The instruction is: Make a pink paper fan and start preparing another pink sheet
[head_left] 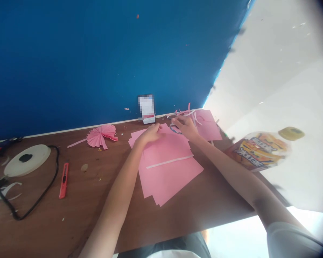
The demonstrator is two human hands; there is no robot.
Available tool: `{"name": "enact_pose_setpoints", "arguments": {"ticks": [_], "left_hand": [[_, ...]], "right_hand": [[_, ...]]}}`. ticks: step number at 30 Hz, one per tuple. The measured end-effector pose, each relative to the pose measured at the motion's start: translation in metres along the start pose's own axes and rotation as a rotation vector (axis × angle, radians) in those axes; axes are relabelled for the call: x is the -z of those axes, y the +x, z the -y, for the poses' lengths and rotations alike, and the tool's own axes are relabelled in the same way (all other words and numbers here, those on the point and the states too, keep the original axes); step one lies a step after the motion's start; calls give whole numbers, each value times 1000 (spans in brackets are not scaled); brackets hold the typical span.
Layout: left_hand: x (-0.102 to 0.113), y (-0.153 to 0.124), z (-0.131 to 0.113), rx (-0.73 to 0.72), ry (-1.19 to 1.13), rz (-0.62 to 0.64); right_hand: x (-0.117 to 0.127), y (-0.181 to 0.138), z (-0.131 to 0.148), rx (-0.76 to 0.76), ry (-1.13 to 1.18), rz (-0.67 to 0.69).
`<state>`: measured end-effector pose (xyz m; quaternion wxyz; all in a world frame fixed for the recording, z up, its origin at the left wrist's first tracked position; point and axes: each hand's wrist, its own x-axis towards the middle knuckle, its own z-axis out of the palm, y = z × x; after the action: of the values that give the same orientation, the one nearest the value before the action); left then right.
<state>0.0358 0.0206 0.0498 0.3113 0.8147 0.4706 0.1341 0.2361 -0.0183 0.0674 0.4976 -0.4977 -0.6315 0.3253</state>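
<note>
Pink paper sheets (167,168) are lying stacked on the brown table (97,200), long axis running away from the person. Left hand (150,134) is pressing flat, fingers spread, on the stack's far edge. Right hand (185,127) is closing on scissors (174,128) just beyond it; grip partly hidden.

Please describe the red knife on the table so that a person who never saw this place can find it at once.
On the brown table, look left of the pink paper sheets. The utility knife lies just right of the black cable, pointing toward the wall. It is the only slim, red-orange thing there.
</note>
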Motion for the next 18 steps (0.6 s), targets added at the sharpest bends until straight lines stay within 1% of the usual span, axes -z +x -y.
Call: {"name": "enact_pose_setpoints", "arguments": {"ticks": [1,3,5,7,9,14,18], "left_hand": [[0,1,-3,-41,-112,-20],[2,1,-13,-168,-306,-31],[5,1,-22,-263,-417,-44],[7,0,-28,-306,-433,-96],[9,0,-28,-315,-415,-128],[15,-1,-23,-337,-423,-117],[17,-4,-25,-350,-435,-129]], "right_hand": [[-1,-1,0,-2,-35,-11],[-2,-2,-1,-1,-95,-27],[-4,-2,-3,2,-144,-37],[-6,-3,-5,8,-175,-45],[-7,-4,-5,17,-186,-45],[-9,-6,-3,72,-199,6],[-7,-5,-2,107,-199,42]]}}
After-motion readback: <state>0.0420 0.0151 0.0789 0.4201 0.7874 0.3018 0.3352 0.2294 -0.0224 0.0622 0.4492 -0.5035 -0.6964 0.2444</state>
